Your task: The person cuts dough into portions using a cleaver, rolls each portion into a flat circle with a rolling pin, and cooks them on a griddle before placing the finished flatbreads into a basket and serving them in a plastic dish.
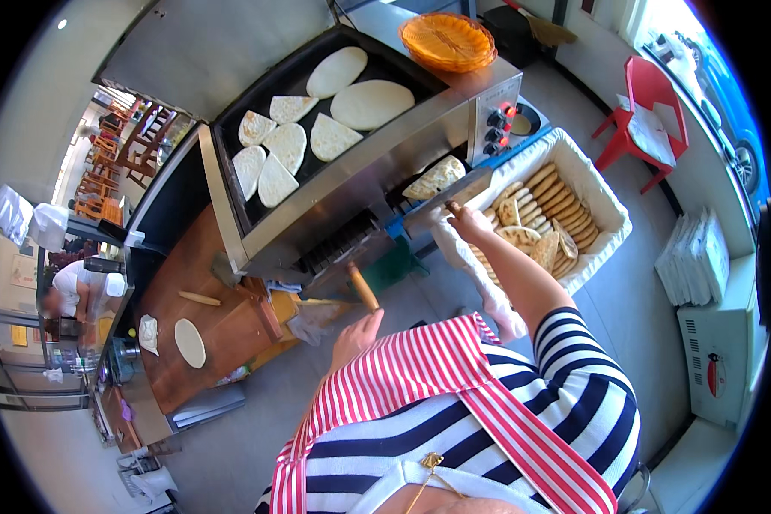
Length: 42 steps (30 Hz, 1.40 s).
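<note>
My right hand (471, 223) grips the small knob of a metal drawer (446, 200) under the griddle; the drawer is pulled partly out, and a browned flatbread (435, 178) lies behind its front. My left hand (358, 335) is at the end of a wooden handle (363, 288) on a second oven drawer, its fingers partly hidden, so its hold cannot be made out. Above, the black griddle (308, 132) of the steel oven holds several pale flatbreads, some whole ovals (372, 104) and some cut wedges (277, 182).
A cloth-lined basket (607, 215) of baked breads stands at right. Orange woven baskets (448, 40) sit beside the oven controls (498, 125). A wooden worktable (231, 347) at left bears rolled dough (189, 343) and a rolling pin (200, 298). A red chair (655, 115) stands farther right. Another person (70, 289) bends at far left.
</note>
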Tool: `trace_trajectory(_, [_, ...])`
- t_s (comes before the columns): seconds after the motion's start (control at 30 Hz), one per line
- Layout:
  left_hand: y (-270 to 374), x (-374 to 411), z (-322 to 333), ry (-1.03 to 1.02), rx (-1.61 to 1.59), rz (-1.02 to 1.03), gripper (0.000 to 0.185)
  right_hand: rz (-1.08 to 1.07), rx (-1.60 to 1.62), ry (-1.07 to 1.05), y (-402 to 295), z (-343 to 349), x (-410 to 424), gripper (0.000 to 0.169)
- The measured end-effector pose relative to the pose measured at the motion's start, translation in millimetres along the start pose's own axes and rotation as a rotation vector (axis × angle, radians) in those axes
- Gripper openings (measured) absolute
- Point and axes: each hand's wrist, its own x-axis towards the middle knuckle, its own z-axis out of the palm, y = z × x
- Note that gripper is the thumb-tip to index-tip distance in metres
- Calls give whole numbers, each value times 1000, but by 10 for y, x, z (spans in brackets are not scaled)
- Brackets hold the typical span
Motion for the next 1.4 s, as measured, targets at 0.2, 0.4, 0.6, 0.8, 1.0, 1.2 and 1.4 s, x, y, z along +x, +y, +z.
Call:
trace_trajectory(0.2, [-75,-121,112,-72,-60,-201,57,-43,94,6,-398,12,741,41])
trace_trajectory(0.4, [52,-106,212,-163,-83,-312,61,-48,92,17,-555,-23,791,38])
trace_trajectory(0.6, [188,146,340,-186,-88,-244,57,-424,-180,188,-560,-710,293,33])
trace_trajectory(0.8, [264,379,243,-319,-229,-287,57,-734,-70,925,-1062,-2142,543,37])
trace_trajectory(1.0, [209,813,635,-297,-225,130,56,-378,-485,680,-803,-2428,1789,36])
trace_trajectory(1.2, [101,866,705,-224,-333,197,55,-300,-171,811,-762,-2678,1760,26])
trace_trajectory(1.4, [350,1136,846,-194,-749,132,51,-367,398,1144,-260,-2794,664,20])
